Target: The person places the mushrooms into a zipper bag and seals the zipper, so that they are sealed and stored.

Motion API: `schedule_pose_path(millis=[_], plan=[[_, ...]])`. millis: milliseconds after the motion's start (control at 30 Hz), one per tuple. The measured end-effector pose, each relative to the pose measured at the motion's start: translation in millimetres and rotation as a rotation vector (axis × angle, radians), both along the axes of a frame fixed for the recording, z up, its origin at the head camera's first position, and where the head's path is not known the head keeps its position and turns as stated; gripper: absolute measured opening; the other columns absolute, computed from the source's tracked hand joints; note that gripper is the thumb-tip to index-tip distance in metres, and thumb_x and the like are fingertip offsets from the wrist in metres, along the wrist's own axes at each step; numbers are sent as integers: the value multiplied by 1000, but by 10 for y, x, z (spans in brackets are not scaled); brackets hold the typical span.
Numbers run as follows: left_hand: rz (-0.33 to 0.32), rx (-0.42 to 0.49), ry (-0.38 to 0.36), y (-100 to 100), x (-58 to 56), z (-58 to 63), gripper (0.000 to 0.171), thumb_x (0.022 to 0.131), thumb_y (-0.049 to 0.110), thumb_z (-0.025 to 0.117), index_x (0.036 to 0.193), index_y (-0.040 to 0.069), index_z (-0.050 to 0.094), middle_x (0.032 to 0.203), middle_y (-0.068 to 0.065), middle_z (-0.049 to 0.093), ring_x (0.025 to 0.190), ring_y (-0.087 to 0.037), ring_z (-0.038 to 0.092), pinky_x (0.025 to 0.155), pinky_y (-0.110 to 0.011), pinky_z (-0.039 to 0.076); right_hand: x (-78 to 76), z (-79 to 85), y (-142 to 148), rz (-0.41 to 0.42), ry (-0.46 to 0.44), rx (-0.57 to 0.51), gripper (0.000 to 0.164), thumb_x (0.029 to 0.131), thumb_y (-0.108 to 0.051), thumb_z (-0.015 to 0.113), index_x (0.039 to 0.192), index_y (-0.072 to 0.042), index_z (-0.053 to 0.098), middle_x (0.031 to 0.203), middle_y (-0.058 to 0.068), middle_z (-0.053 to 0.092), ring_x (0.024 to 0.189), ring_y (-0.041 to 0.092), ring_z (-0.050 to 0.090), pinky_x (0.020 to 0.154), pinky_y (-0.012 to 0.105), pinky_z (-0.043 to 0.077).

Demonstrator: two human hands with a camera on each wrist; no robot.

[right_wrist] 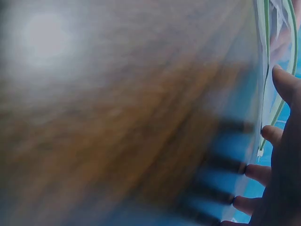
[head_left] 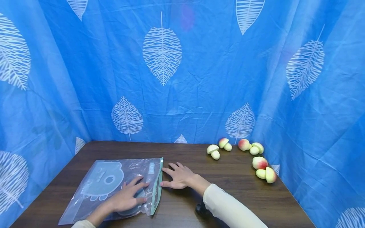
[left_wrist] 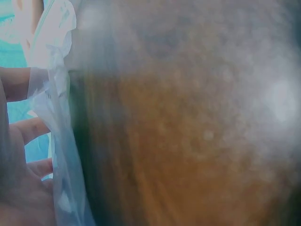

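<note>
Clear plastic bag (head_left: 114,185) flat on the table (head_left: 233,190), in the lower left of the head view, with its green zip edge (head_left: 157,186) turned toward the middle. A pale blue cartoon face printed on it, and something round and dark inside, hard to make out.

Left hand (head_left: 126,198) lying on top of the bag near the zip edge, fingers spread and mostly straight, pressing down, likely to keep the bag from sliding. Nothing pinched or wrapped. In the left wrist view, just blurry fingers (left_wrist: 33,129) next to crinkly plastic.

Right hand (head_left: 178,177) flat on the bare wood just beside the zip edge, fingers apart and straight, thumb pointing at the zip. Touching the zip or only close to it: cannot tell. Holding nothing.

Toy fruit pieces (head_left: 258,158) well apart, at the right of the table by the back corner, out of the way of both hands.

Blue curtain (head_left: 199,79) with white leaves filling the top and both sides.
</note>
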State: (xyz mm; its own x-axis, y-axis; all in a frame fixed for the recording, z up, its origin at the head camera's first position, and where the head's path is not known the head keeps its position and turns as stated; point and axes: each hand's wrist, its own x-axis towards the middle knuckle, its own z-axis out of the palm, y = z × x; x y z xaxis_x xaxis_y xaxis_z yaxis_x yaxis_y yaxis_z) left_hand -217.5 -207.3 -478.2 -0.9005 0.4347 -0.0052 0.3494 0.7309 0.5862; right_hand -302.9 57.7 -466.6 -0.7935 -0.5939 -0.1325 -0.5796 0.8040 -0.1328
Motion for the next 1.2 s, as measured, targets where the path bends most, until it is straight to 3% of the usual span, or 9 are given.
schedule_pose_path(millis=[133,467,600,767,867,1067,1200], plan=[[-10,10,22,-16,-26,-51,60,96,47,67,141,8,62,155,-32,37,138,-60,34,101,-89,6,-31,-19,-44,-20,-6,15,79,94,-79,43,160,-38,39,166,3,30,150,38,28,117,58,33],[-39,120,-62,-91,-34,-34,53,100,37,65,142,4,60,157,-32,33,143,-60,24,101,-88,0,-11,-24,-73,-58,-44,-30,80,91,-78,52,159,-37,41,167,5,28,152,40,22,119,64,26],[-43,154,-86,-114,-12,-3,58,101,35,63,150,4,52,158,-31,33,144,-59,21,101,-89,-4,-5,-24,-78,-65,-56,-34,80,90,-79,52,159,-39,41,167,5,27,152,40,21,119,65,26],[-68,153,-88,-115,8,53,65,102,31,62,161,15,38,161,-25,32,147,-57,16,98,-89,-9,1,-33,-85,-74,-68,-32,80,90,-80,52,159,-41,40,168,4,25,153,40,19,119,65,24],[-87,142,-85,-109,-3,75,66,102,26,60,163,21,35,162,-22,31,147,-58,13,97,-91,-6,0,-42,-89,-82,-72,-30,79,89,-80,52,158,-43,39,168,4,25,153,41,19,119,65,24],[-138,131,-64,-96,-31,106,66,100,10,58,161,24,39,158,-23,35,144,-59,21,93,-92,13,-3,-53,-100,-90,-84,-30,79,90,-80,52,158,-44,38,168,3,23,153,41,17,119,66,22],[-114,134,-55,-98,-46,71,64,98,9,58,158,24,45,159,-21,36,145,-56,24,96,-91,16,8,-47,-100,-90,-78,-28,79,90,-80,52,159,-43,38,168,3,23,153,41,17,119,66,22]])
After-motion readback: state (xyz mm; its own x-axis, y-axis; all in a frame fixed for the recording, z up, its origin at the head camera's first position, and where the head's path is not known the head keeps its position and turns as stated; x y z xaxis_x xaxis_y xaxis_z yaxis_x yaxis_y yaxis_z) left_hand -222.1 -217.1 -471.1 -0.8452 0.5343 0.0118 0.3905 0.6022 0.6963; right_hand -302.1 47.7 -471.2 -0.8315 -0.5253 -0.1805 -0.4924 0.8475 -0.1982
